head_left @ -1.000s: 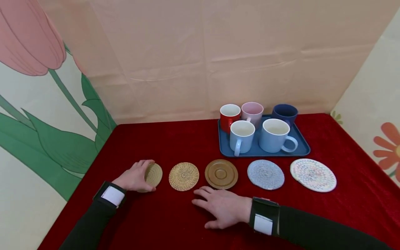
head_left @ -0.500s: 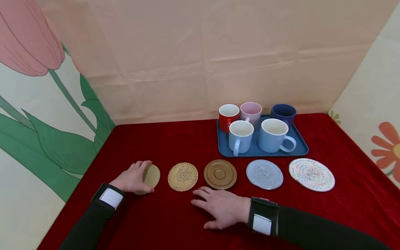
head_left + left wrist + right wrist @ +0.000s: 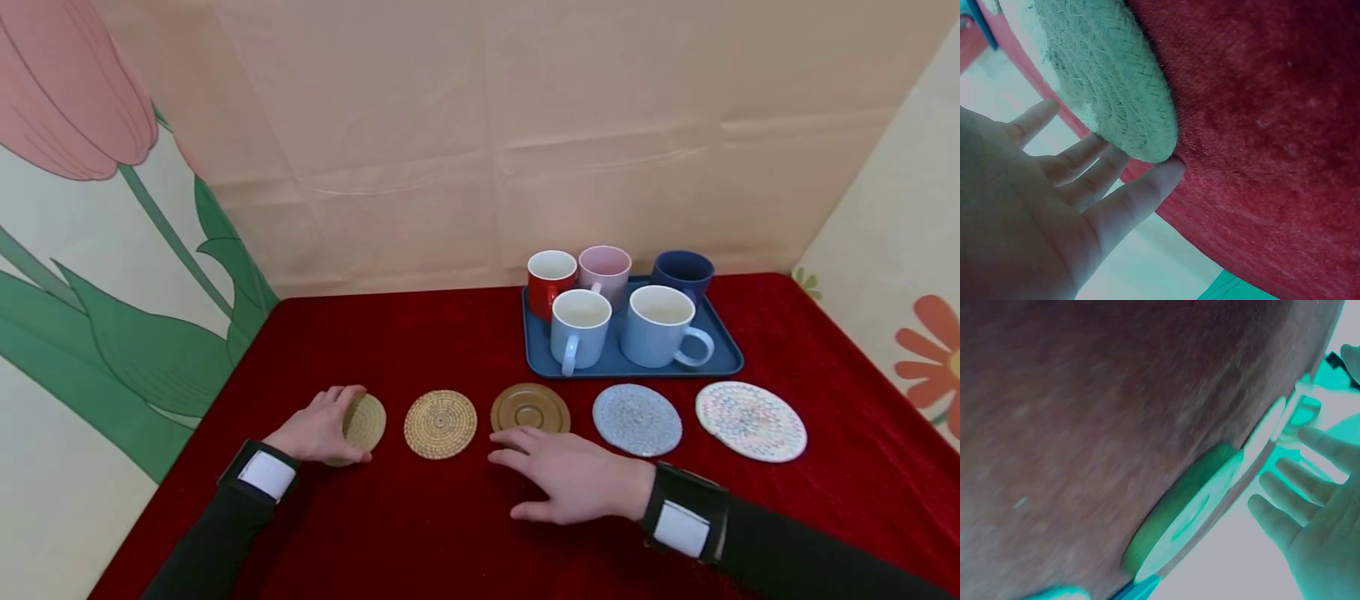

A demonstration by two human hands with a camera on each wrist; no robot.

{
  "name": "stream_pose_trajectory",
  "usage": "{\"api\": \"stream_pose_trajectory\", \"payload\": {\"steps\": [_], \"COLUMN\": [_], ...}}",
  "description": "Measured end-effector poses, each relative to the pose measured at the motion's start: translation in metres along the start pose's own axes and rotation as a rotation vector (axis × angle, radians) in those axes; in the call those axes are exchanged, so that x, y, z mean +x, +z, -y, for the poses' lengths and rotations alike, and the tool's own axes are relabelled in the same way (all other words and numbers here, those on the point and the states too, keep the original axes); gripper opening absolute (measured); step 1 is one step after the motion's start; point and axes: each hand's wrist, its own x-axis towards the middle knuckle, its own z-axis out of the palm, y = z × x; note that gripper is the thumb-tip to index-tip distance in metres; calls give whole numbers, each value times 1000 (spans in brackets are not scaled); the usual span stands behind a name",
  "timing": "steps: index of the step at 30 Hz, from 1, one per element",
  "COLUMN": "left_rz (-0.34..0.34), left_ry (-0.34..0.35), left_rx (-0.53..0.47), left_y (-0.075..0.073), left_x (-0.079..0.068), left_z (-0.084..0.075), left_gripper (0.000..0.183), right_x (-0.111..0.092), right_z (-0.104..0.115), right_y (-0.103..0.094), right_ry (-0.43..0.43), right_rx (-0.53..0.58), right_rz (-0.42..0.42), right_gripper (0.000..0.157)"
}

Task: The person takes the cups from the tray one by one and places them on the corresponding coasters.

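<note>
At the left end of a row, a pale woven coaster [image 3: 366, 422] lies on red cloth, its left part hidden by my left hand [image 3: 321, 427]. That hand holds it by its rim, thumb at the near edge and fingers at the far edge. Up close in the left wrist view, fingertips meet the edge of the coaster [image 3: 1100, 69]. My right hand [image 3: 573, 475] is spread and holds nothing. Its fingers overlap the near edge of a brown round coaster with ring grooves [image 3: 528, 404]. Fingers of the right hand [image 3: 1316, 506] look straight in the right wrist view.
Also in the row are a tan woven coaster [image 3: 440, 424], a blue-grey coaster [image 3: 637, 419] and a white multicoloured coaster [image 3: 752, 421]. Behind them a blue tray [image 3: 723, 354] bears several mugs, among them a red mug [image 3: 542, 296] and a light blue mug [image 3: 656, 333].
The left hand and its coaster have shifted slightly left. My right hand has moved right and a little away from me, now covering the near edge of the brown coaster.
</note>
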Motion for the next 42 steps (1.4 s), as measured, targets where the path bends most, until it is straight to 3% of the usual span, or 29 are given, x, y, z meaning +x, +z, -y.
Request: {"api": "stream_pose_trajectory", "payload": {"steps": [16,23,35,42], "left_rz": [20,-64,-102,-165], "left_ry": [-38,22,50,142], "left_rx": [-46,-59,-157,-224], "left_y": [-3,-8,-2,0], "left_x": [2,14,48,76], "left_z": [-3,-10,-39,-74], "left_gripper": [103,95,80,60], "right_x": [-39,-52,-69,-69], "right_z": [-33,-47,-76,-102], "right_y": [-20,-28,-29,-29], "right_ry": [85,137,282,403], "right_rx": [-10,-102,-85,-81], "right_rz": [-133,-226,-255,-319], "right_gripper": [59,58,59,60]}}
